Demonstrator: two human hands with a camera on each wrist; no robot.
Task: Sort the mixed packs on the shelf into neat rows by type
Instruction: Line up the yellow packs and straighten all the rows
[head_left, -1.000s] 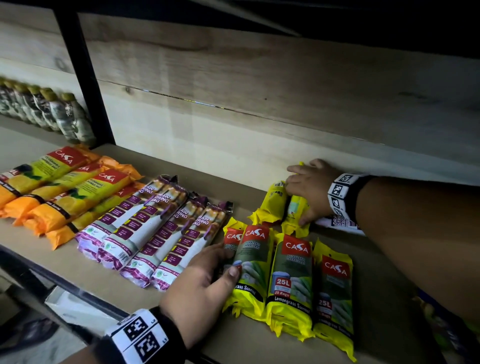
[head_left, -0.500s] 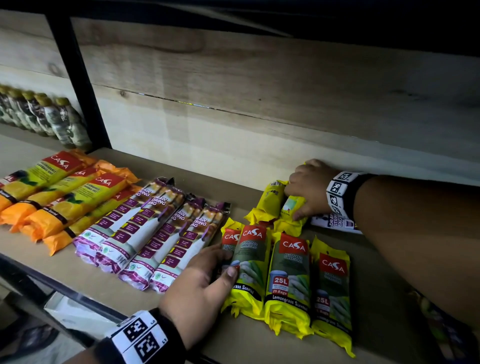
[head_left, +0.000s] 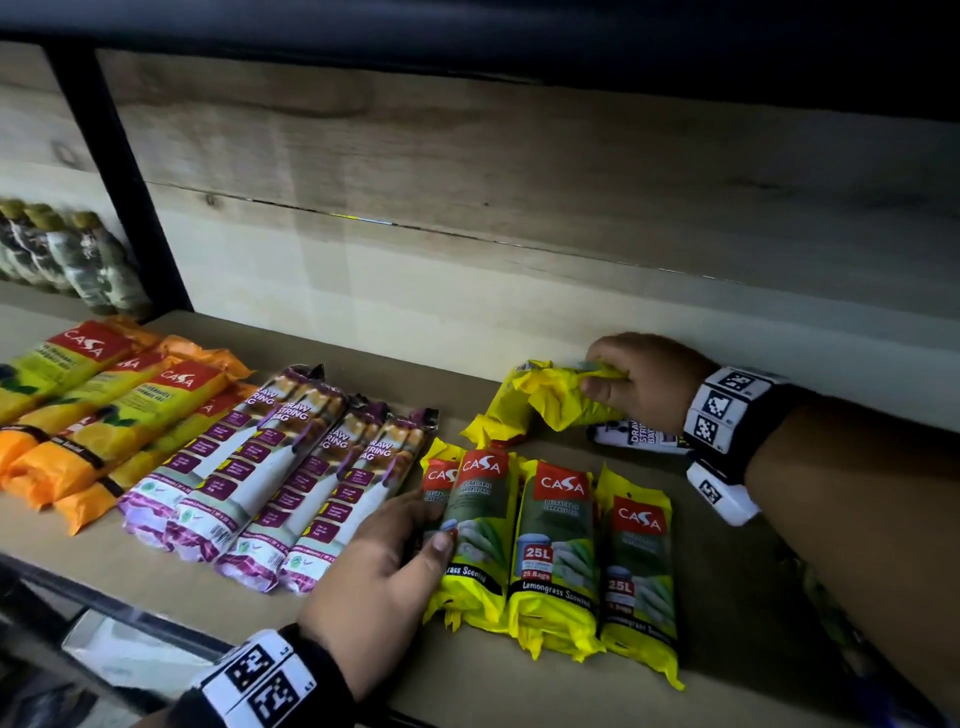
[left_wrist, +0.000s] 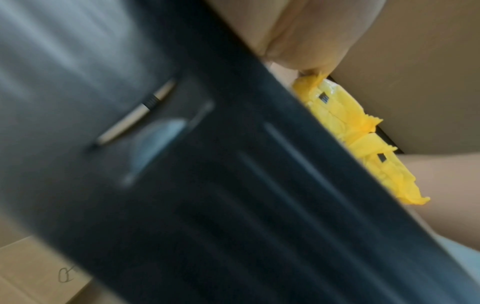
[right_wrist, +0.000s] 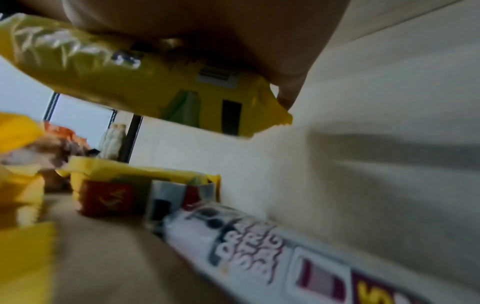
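Observation:
Several yellow CASA packs (head_left: 556, 540) lie in a row at the front of the wooden shelf (head_left: 727, 623). My left hand (head_left: 415, 540) grips the leftmost of them, thumb on top; its yellow ends (left_wrist: 361, 131) show in the left wrist view. At the back, my right hand (head_left: 608, 379) grips a crumpled yellow pack (head_left: 550, 395), lifted off the shelf (right_wrist: 161, 82). Another yellow pack (head_left: 498, 421) lies below it. A white drawstring bag pack (head_left: 639, 436) lies under my right wrist (right_wrist: 246, 246).
Several purple-and-white drawstring bag packs (head_left: 270, 467) lie in a row left of my left hand. Orange CASA packs (head_left: 104, 405) lie further left. Bottles (head_left: 78, 260) stand beyond a black upright (head_left: 130, 182). The wood back wall (head_left: 519, 208) is close behind my right hand.
My right hand has closed on one yellow pack at the back and raised it, crumpling it. My left hand stays on the leftmost front pack.

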